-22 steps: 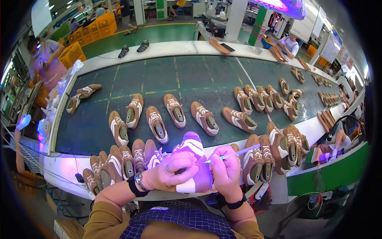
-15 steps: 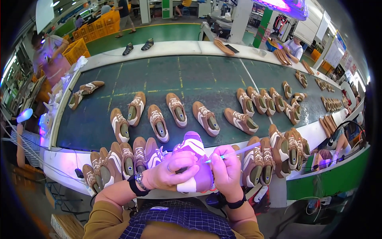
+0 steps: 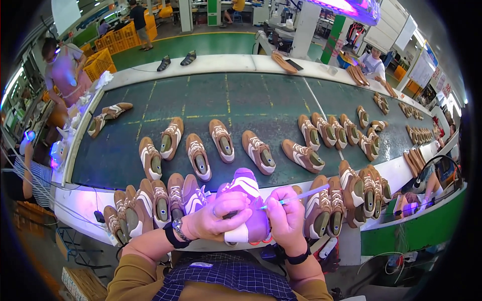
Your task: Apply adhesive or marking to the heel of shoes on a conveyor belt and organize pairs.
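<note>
A dark green belt (image 3: 201,100) fills the middle, dotted with brown-and-white shoes (image 3: 219,139). Along its near side runs a white ledge (image 3: 80,213), with more shoes packed in 2 groups, left and right of the hands. The held shoe (image 3: 258,223) is at the near edge between those groups, toe pointing away, heel toward the body, bathed in purple light. It should be light, soft in the upper and firmer at the sole and heel; the heel and the collar look like the surest places to grip, with little risk of slipping.

Both forearms reach in from below and angle inward, wrists near each other. The left hand (image 3: 223,215) lies back upward, fingers curled and clamped on the shoe's left side by the opening; its hidden fingertips are hard to make out. The right hand (image 3: 285,215) has thumb and fingers pinched together on a thin pale stick (image 3: 309,192), tip at the shoe's right side. The stick looks very light, slim and perhaps bendy, best pinched close to its tip.
</note>
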Tool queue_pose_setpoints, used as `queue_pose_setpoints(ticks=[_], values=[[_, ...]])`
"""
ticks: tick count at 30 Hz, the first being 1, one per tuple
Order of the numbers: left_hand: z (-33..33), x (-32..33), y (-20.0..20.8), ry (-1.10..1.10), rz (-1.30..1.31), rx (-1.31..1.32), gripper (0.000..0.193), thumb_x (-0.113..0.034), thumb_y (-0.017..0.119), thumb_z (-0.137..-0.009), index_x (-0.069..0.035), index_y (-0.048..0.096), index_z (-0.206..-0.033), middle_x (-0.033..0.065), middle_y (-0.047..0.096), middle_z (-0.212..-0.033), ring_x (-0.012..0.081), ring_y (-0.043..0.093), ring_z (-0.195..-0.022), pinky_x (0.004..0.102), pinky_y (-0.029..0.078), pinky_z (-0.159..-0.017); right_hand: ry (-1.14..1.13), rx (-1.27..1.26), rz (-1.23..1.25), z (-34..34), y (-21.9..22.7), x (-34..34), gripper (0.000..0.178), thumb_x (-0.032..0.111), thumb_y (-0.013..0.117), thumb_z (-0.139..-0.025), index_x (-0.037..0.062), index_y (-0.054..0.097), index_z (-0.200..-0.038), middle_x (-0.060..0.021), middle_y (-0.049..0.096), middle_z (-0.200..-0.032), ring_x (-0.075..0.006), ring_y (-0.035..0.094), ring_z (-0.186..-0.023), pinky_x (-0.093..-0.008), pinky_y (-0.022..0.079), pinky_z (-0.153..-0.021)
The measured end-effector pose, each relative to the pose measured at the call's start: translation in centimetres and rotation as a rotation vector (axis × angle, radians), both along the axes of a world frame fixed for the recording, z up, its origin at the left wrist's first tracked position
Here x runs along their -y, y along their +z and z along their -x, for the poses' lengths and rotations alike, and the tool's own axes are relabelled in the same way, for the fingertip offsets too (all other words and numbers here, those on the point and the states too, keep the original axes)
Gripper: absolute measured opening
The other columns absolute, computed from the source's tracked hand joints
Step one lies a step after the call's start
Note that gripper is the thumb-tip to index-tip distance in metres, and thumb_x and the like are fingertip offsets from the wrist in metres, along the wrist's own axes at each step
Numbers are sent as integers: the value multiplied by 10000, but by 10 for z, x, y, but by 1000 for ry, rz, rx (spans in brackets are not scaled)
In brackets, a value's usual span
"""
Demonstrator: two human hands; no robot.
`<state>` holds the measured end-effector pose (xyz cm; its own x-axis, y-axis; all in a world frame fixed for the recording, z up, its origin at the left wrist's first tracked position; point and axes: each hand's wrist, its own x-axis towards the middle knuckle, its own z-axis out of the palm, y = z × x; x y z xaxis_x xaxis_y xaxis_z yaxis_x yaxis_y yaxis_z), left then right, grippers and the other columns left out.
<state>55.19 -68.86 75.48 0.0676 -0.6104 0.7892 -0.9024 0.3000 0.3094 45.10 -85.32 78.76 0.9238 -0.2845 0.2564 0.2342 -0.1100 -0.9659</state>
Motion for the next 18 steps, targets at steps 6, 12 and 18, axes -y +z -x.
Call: queue_pose_setpoints(ticks=[6, 12, 18], values=[[1, 2, -3, 2, -27, 2, 490, -152, 770, -664, 23, 571, -1076, 135, 493, -1059, 303, 551, -1000, 423, 480, -841, -5, 38, 43, 3, -1, 5, 76, 95, 483, -912, 30, 466, -877, 26, 485, -679, -23, 401, -577, -177, 323, -518], [2, 3, -2, 2, -38, -18, 531, -165, 781, -658, 21, 560, -1104, 140, 496, -1070, 302, 551, -999, 416, 472, -848, -26, 57, 45, 7, 3, 5, 67, 72, 502, -889, 19, 493, -848, 9, 498, -663, -35, 431, -566, -198, 351, -510], [4, 5, -3, 14, -34, -43, 558, -174, 791, -647, 8, 557, -1120, 144, 503, -1091, 296, 555, -1002, 390, 465, -850, -40, 88, 40, 8, 3, 4, 86, 101, 473, -915, 27, 460, -873, 12, 479, -679, -29, 399, -570, -183, 324, -504]])
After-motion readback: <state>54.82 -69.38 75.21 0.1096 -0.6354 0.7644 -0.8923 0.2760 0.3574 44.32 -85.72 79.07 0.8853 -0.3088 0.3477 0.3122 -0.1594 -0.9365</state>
